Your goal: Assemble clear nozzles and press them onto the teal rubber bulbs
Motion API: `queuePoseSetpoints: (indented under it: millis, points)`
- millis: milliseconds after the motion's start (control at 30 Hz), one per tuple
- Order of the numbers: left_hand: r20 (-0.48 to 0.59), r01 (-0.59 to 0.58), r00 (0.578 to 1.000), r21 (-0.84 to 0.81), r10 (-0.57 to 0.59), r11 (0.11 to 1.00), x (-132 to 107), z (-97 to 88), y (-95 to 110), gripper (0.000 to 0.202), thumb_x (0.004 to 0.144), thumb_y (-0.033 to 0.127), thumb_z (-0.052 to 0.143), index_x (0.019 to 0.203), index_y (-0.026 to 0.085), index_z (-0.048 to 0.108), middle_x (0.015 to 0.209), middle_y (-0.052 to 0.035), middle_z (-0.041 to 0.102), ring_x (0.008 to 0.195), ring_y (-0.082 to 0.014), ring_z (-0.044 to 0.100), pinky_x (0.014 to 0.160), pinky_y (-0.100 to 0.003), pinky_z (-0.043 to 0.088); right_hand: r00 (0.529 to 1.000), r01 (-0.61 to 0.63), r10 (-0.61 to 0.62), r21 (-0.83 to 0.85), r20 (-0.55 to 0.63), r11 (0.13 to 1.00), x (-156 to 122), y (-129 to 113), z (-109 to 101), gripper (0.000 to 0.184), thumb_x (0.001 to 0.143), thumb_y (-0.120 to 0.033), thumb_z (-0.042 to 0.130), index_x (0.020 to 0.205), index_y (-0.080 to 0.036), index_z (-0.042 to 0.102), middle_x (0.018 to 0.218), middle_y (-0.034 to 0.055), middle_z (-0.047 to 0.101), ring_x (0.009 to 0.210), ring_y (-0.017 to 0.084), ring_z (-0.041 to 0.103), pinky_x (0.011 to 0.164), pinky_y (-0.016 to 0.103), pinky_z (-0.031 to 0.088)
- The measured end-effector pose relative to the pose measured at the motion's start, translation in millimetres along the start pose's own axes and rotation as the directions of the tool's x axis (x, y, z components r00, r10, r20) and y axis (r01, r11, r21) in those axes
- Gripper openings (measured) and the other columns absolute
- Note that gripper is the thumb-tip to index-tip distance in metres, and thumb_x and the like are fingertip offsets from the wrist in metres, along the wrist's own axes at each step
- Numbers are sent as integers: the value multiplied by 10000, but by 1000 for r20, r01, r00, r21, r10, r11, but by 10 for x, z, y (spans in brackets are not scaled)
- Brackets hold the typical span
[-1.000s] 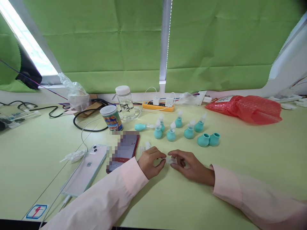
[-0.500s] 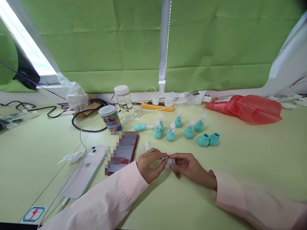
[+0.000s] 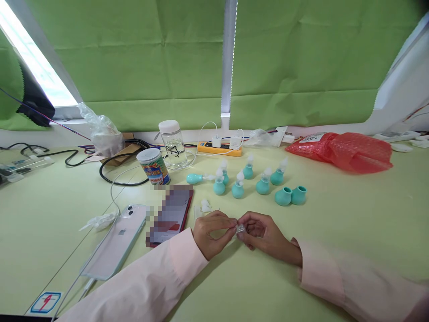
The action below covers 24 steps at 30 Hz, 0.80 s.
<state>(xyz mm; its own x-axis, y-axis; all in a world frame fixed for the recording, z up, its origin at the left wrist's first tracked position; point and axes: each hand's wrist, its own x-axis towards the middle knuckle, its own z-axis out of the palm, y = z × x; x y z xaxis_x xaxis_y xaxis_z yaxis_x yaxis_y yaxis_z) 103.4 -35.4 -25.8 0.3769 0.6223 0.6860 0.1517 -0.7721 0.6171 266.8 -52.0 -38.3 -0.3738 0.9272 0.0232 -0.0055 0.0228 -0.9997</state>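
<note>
Head view shows both hands meeting low over the pale green surface (image 3: 335, 197), near the middle of the scene. The left hand (image 3: 212, 233) and the right hand (image 3: 264, 235) each pinch the same small clear plastic piece (image 3: 240, 229) between thumb and fingertips, so each grip is clamped on it; the piece hangs just above the surface between the two hands. Both arms wear light pink sleeves.

Just beyond the left hand lie two small white plastic parts (image 3: 203, 206). Farther off stands a cluster of teal bulbs with clear nozzles (image 3: 237, 188), one more lying on its side at the left end, and two bare teal bulbs (image 3: 290, 196) sit side by side to the right. To the left lie a red phone (image 3: 172, 214) and a pale blue phone (image 3: 117, 239) on a white cable. A striped can (image 3: 153, 166) and a clear jar (image 3: 171, 143) stand farther back, and a red plastic bag (image 3: 345, 151) lies far right.
</note>
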Motion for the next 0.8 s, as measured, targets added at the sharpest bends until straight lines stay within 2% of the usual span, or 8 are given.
queuePoseSetpoints:
  millis: [200, 367, 567, 667, 733, 800]
  points:
    - [21, -11, 1000, -29, 12, 1000, 6, 10, 13, 128, 675, 70, 548, 745, 117, 643, 733, -116, 667, 650, -164, 591, 588, -305, 499, 1000, 10, -9, 32, -2, 999, 17, 22, -13, 261, 608, -273, 659, 770, -154, 494, 586, -33, 490, 443, 52, 434, 399, 190, 406]
    - [28, -83, 996, 16, 82, 996, 19, -11, 34, 109, 665, 69, 552, 711, 114, 640, 743, -124, 665, 660, -170, 577, 591, -321, 494, 1000, 12, -12, 35, -6, 999, 11, 10, -5, 280, 583, -284, 676, 750, -156, 492, 584, -35, 492, 438, 52, 433, 397, 192, 403]
    - [33, -105, 994, 51, 104, 993, -3, -16, 20, 210, 665, 54, 549, 855, 114, 613, 729, -106, 664, 659, -161, 568, 573, -301, 494, 1000, 7, -7, 30, 1, 1000, 8, 6, -16, 283, 585, -290, 674, 760, -161, 494, 601, -32, 498, 439, 53, 440, 404, 195, 401]
    - [42, -163, 986, 49, 161, 985, -2, -9, 8, 192, 659, 49, 549, 816, 135, 621, 757, -100, 663, 672, -159, 569, 611, -317, 487, 1000, 24, -24, 27, -10, 999, 7, 7, -15, 276, 583, -283, 675, 751, -159, 495, 607, -30, 496, 450, 53, 441, 400, 189, 402]
    - [39, -146, 989, 63, 143, 987, 0, -5, 9, 172, 656, 57, 550, 779, 146, 630, 769, -97, 656, 680, -162, 561, 618, -325, 479, 999, 39, -39, 12, -19, 999, 2, 6, -11, 264, 591, -278, 669, 750, -157, 497, 581, -38, 485, 443, 51, 434, 397, 186, 402]
    - [35, -58, 998, 57, 56, 997, -2, 1, 22, 144, 658, 77, 550, 750, 143, 640, 780, -103, 634, 686, -164, 548, 595, -317, 472, 998, 59, -59, -10, -28, 998, -7, 1, -6, 237, 610, -269, 655, 747, -156, 499, 563, -38, 487, 434, 51, 431, 398, 188, 406]
